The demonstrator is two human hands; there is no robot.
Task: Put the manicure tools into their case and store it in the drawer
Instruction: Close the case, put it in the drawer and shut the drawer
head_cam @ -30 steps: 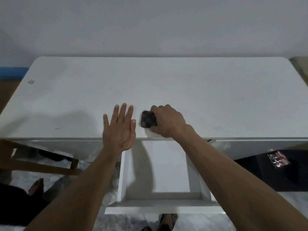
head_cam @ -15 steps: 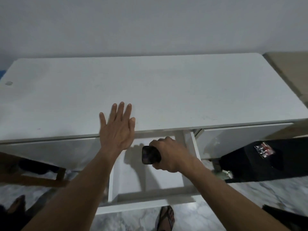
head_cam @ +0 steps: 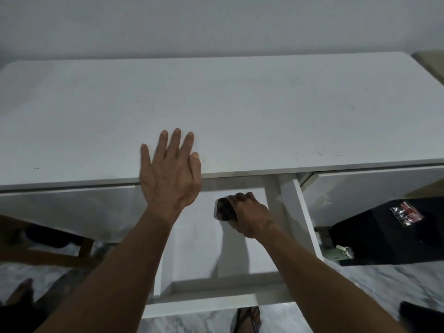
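r hand (head_cam: pixel 249 216) clamped on the case (head_cam: pixel 223 209), holding it down inside the open drawer (head_cam: pixel 192 255), toward the back w/ bare floor under it. case sticks out at 9 o'clock from the knuckles, long axis approx front-to-back. can't tell if it's touching the drawer floor. l hand (head_cam: pixel 171 173) flat, fingers spread, on the surface (head_cam: pixel 240 111) edge at 10 o'clock from the case, not gripping. r hand does the set-down: prob just lower + let go.

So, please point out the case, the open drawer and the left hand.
case (head_cam: pixel 222 209), head view, its dark visible face.
drawer (head_cam: pixel 204 306), head view, its front panel.
left hand (head_cam: pixel 171 175), head view, back of the hand.
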